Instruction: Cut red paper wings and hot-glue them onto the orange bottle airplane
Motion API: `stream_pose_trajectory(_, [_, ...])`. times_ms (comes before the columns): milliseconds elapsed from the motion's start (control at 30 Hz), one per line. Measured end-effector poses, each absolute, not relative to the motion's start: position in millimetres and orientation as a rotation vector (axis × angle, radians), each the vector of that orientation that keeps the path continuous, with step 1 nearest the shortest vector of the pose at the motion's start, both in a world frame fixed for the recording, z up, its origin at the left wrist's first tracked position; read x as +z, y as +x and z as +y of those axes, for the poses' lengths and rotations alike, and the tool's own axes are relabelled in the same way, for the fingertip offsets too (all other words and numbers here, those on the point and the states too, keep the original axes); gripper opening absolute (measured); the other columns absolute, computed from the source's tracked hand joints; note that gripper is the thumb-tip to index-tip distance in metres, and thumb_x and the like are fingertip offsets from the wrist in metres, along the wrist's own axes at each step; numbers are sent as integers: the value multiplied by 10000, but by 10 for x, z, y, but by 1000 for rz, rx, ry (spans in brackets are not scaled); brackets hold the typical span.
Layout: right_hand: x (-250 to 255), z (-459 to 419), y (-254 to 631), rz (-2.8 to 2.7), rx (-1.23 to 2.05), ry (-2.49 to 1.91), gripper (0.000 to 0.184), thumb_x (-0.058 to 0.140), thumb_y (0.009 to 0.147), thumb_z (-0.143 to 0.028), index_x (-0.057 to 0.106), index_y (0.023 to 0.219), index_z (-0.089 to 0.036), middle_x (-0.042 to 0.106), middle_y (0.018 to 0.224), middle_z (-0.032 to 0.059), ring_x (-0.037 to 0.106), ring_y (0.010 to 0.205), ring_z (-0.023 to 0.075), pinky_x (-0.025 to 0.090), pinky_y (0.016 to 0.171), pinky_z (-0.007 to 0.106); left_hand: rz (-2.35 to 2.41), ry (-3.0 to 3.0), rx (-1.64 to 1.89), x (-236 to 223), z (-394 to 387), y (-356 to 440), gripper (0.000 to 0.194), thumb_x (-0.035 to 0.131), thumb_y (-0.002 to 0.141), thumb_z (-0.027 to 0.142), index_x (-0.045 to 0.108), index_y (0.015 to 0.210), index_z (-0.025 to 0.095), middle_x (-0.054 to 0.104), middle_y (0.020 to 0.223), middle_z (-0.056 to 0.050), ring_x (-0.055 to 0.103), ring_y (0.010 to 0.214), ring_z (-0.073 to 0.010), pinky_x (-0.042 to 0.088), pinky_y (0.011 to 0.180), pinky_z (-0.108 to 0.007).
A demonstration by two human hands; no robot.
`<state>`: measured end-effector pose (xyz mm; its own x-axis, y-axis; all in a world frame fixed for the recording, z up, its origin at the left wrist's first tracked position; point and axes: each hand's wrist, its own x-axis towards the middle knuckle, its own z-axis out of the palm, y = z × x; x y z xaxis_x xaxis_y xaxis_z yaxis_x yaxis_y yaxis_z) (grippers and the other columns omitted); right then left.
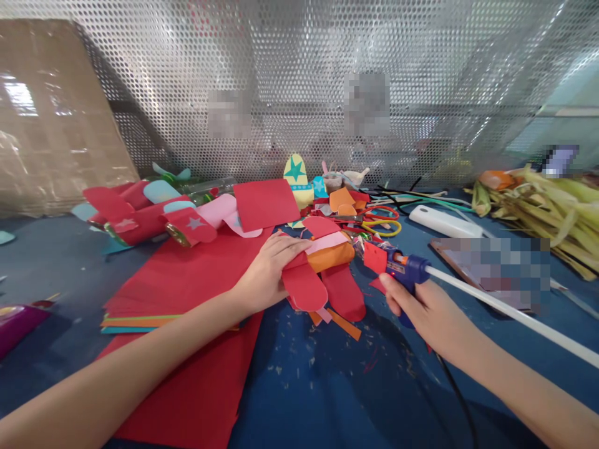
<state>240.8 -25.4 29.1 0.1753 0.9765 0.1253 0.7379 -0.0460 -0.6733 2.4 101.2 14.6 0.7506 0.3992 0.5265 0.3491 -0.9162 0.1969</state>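
Observation:
My left hand (269, 268) is closed on a paper craft at the middle of the table, its fingers over the upper side. The craft has an orange band (331, 255), a pink strip and rounded red flaps (306, 285) that point toward me. In my right hand (428, 308) is a blue glue gun (397, 269), with a long white glue stick (510, 312) running out of its back. A small red paper piece (375, 257) sits at the gun's front end, apart from the craft; what it is attached to cannot be made out.
Stacked red sheets (187, 386) lie left of centre. Finished-looking red craft pieces (145, 218) stand behind them. Scissors with yellow handles (386, 227), a white tool (444, 221), a phone-like slab (486, 274) and dry husks (552, 212) are on the right. A perforated metal panel (299, 75) closes the back.

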Motion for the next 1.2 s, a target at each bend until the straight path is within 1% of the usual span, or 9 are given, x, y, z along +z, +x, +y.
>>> stream_pose_trajectory(167, [268, -402, 2474, -1672, 362, -1843, 434, 336, 900, -582, 451, 644, -251, 576, 590, 14, 596, 549, 199, 475, 515, 293, 626, 2859, 908, 159, 979, 31, 510, 592, 821, 235, 426, 1297, 157, 616, 1220, -159, 564, 1137, -281, 369, 1025, -526])
stream_pose_trajectory(233, [219, -498, 2522, -1791, 170, -1774, 307, 398, 904, -510, 514, 797, -246, 625, 685, 36, 645, 609, 219, 509, 527, 291, 620, 2866, 920, 155, 975, 32, 484, 584, 826, 234, 435, 1282, 163, 616, 1224, -159, 564, 1137, -281, 379, 1013, -521])
stream_pose_trajectory(333, [117, -637, 2584, -2083, -193, -1637, 189, 410, 904, -324, 488, 1033, -210, 642, 890, 100, 688, 729, 235, 548, 572, 299, 624, 2890, 930, 145, 982, 31, 427, 560, 838, 223, 464, 1250, 163, 615, 1233, -166, 566, 1140, -285, 369, 1018, -529])
stream_pose_trajectory(500, [-26, -753, 2605, -2292, -559, -1621, 170, 390, 819, -156, 483, 961, -166, 591, 830, 116, 671, 684, 254, 563, 554, 367, 609, 2917, 929, 143, 998, 29, 396, 553, 827, 210, 495, 1217, 176, 618, 1227, -159, 563, 1154, -283, 350, 1031, -537])
stream_pose_trajectory(700, [-27, -782, 2635, -2394, -693, -1550, 271, 408, 854, -263, 521, 1044, -106, 635, 945, 187, 671, 808, 323, 563, 633, 485, 601, 2957, 920, 118, 1011, 17, 365, 569, 833, 222, 521, 1189, 161, 607, 1238, -177, 553, 1161, -292, 354, 1024, -549])
stream_pose_trajectory(833, [243, -708, 2628, -2398, -574, -1510, 380, 312, 962, -370, 608, 932, -133, 668, 842, 140, 681, 732, 275, 566, 575, 415, 615, 2983, 897, 112, 1015, 10, 347, 566, 838, 229, 534, 1180, 175, 595, 1252, -177, 548, 1161, -298, 345, 1028, -561])
stream_pose_trajectory(933, [493, -473, 2582, -2381, -417, -1510, 504, 190, 1001, -285, 639, 799, -179, 666, 829, 106, 665, 757, 234, 561, 648, 384, 633, 2994, 873, 127, 1013, 8, 337, 554, 846, 229, 536, 1181, 190, 589, 1257, -172, 539, 1171, -299, 341, 1030, -565])
stream_pose_trajectory(1067, [609, -11, 2520, -2359, -477, -1476, 354, 336, 957, -137, 593, 1200, -147, 631, 1219, 104, 575, 1083, 262, 500, 880, 428, 630, 3021, 868, 147, 1004, 8, 317, 538, 854, 224, 542, 1169, 194, 587, 1256, -174, 534, 1176, -304, 345, 1028, -568])
stream_pose_trajectory(1200, [500, 292, 2522, -2509, -462, -1346, 408, 365, 923, -34, 590, 1241, -152, 630, 1268, 63, 520, 1152, 243, 404, 997, 460, 620, 3072, 874, 145, 987, 11, 303, 543, 847, 214, 563, 1148, 196, 593, 1241, -174, 547, 1153, -302, 346, 1030, -572])
